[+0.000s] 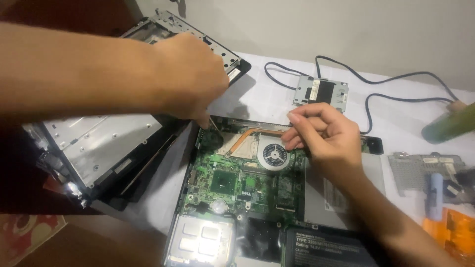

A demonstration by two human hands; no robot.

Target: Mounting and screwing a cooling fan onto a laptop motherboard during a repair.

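Left hand (pixel 190 79): upper middle of the frame, curled closed around a thin tool (pixel 213 123), seemingly a screwdriver; tip down at the top-left corner of the board.
Right hand (pixel 324 133): centre right, fingers bent and bunched, tips resting at the board's upper edge beside the fan; anything pinched there too small to tell.
Motherboard (pixel 232 183): green, lying flat in the opened laptop base (pixel 341 195) at lower centre of the frame, on the white surface (pixel 267 94).
Handling of the board: judged light, thin, stiff yet brittle; bends badly, dotted with small fragile parts; best taken by bare edges or corners, never by chips or connectors.
Fan (pixel 273 154): round, grey, just beneath the right fingertips; blades delicate, likely better held by the housing rim.
Heat pipe (pixel 245 137): copper, curving from fan toward the left tool tip; soft metal, probably easy to kink.
Screws: tiny, likely slippery, hardly visible here.
Detached screen panel (pixel 99 143): left of the frame, metal back up, tilted, overlapping the base's left side.
Small metal bracket (pixel 320 92): upper centre, with a dark cable (pixel 396 79) looping behind.
Perforated metal plate (pixel 420 170): right edge.
Orange object (pixel 452 230): lower right corner, blurred.
Battery pack (pixel 326 249): dark, bottom edge of the frame.
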